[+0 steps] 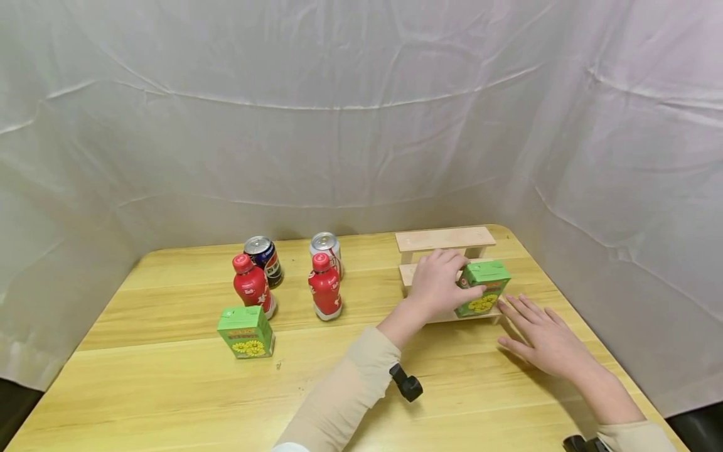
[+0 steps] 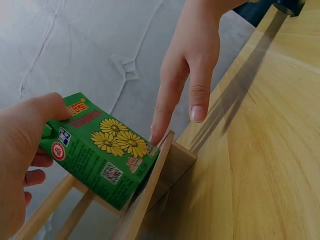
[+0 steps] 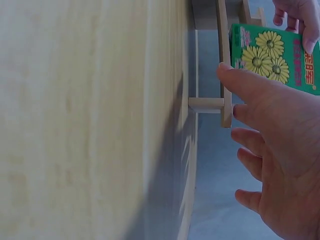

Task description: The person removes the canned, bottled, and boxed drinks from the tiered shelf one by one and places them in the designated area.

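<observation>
My left hand grips a green juice carton with yellow flowers, thumb on its front. The carton is on the lowest step of a small wooden tiered shelf; in the left wrist view the carton looks tilted against the step's board. Beside the shelf's right end, my right hand has its fingers extended. One fingertip of it appears to touch the board's edge, close to the carton. The left hand covers part of the shelf's middle step.
On the table's left half stand another green carton, two red bottles, a dark blue can and a white-silver can. Pale cloth hangs behind and along the sides of the wooden table.
</observation>
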`<state>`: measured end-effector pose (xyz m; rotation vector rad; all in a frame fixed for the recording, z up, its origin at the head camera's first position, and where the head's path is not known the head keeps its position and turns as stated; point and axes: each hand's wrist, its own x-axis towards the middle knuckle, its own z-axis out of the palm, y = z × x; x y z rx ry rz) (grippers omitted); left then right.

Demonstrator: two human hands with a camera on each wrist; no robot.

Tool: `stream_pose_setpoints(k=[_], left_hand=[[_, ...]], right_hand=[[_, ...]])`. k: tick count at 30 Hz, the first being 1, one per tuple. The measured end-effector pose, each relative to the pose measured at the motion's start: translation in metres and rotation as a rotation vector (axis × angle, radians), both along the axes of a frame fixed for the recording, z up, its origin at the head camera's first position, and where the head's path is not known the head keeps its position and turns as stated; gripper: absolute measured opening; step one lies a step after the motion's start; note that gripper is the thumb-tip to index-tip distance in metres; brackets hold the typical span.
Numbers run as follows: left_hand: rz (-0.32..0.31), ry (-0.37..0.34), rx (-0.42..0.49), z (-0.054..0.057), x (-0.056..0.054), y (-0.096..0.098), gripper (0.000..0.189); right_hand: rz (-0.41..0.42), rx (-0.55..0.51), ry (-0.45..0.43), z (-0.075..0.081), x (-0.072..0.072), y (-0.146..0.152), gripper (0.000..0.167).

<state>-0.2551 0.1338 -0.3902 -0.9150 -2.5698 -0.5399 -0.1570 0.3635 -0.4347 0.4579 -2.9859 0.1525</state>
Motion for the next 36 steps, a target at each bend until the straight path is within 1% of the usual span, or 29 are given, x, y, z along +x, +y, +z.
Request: stream_pose_setpoints(k=[5, 11, 15, 20, 28, 36], left_hand=[[0.002, 0.033, 0.017, 0.002, 0.003, -0.01, 0.05], [0.015, 0.053, 0.013, 0.005, 0.007, -0.026, 0.048], [0.005, 0.053, 0.024, 0.006, 0.01, -0.037, 0.045], [-0.004, 0.074, 0.025, 0.009, 0.015, -0.05, 0.047], [0.001, 0.103, 0.035, 0.015, 0.021, -0.072, 0.047], [0.011, 0.12, 0.046, 0.017, 0.028, -0.089, 0.047]], right_hand=[[0.006, -0.016, -0.013, 0.0, 0.0, -0.001, 0.075], [0.011, -0.043, -0.026, 0.001, 0.0, -0.002, 0.071], [0.018, -0.041, -0.035, 0.001, -0.001, -0.003, 0.071], [0.017, -0.028, -0.054, 0.002, -0.001, -0.003, 0.071], [0.022, -0.028, -0.06, 0.004, -0.002, -0.004, 0.071], [0.028, -0.041, -0.061, 0.003, -0.002, -0.004, 0.07]])
